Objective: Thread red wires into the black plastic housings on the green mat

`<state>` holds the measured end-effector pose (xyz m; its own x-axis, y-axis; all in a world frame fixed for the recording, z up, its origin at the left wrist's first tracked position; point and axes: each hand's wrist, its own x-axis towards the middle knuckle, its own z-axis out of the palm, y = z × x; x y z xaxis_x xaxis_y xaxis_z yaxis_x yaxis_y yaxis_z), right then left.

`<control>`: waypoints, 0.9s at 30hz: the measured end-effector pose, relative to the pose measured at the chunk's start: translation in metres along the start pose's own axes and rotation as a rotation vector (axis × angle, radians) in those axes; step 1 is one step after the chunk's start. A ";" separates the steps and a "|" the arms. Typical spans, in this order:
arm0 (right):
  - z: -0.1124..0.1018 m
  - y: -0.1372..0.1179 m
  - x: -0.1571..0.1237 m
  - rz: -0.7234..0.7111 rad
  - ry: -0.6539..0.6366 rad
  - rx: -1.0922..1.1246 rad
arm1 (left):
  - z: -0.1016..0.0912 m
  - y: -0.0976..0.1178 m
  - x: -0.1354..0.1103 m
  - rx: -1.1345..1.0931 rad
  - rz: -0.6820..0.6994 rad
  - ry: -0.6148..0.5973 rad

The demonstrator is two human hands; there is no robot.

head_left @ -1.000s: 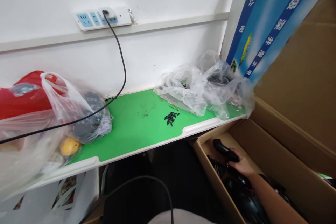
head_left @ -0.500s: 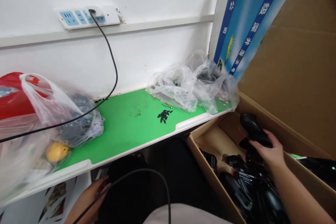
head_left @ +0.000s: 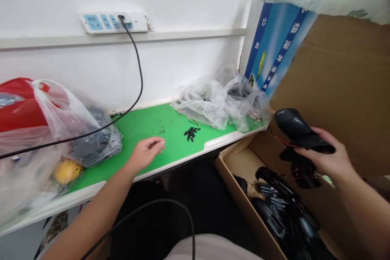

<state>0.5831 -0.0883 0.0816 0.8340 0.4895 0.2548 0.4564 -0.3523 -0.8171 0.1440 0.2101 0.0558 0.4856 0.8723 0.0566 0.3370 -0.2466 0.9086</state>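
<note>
My right hand (head_left: 327, 158) is closed around a black plastic handle-shaped part (head_left: 294, 126) with a thin red wire, held above an open cardboard box (head_left: 234, 170) that contains several more black parts (head_left: 280, 207). My left hand (head_left: 145, 152) hovers over the green mat (head_left: 158, 138), its fingers loosely curled with nothing in them. A small pile of black screws (head_left: 191, 133) lies on the mat just right of that hand.
Crumpled clear plastic bags (head_left: 219, 101) lie at the back right of the mat. A clear bag with dark items (head_left: 91, 138), a red object (head_left: 21, 105) and a yellow ball (head_left: 64, 170) sit at left. A black cable (head_left: 137, 69) runs from a wall power strip (head_left: 112, 22).
My right hand lifted the black part out of the box and up to the right. My left hand rose from below the bench to over the green mat.
</note>
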 end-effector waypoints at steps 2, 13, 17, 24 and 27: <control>-0.003 -0.027 0.008 -0.033 -0.034 0.035 | -0.002 -0.015 0.020 -0.186 -0.061 0.101; 0.110 -0.217 0.028 -0.319 -0.611 0.572 | -0.021 -0.054 0.029 -0.735 -0.144 0.288; 0.185 -0.273 0.009 -0.293 -0.825 0.802 | -0.023 -0.057 0.030 -0.833 -0.132 0.280; 0.331 -0.307 -0.013 0.165 -0.939 0.939 | -0.040 -0.056 0.028 -1.105 -0.217 0.190; 0.385 -0.295 -0.018 0.176 -1.011 0.960 | -0.047 -0.054 0.028 -1.213 -0.252 0.145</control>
<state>0.3138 0.3140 0.1184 0.0889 0.9957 -0.0278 -0.3589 0.0060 -0.9334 0.1009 0.2675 0.0277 0.3968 0.8959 -0.1998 -0.5906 0.4158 0.6916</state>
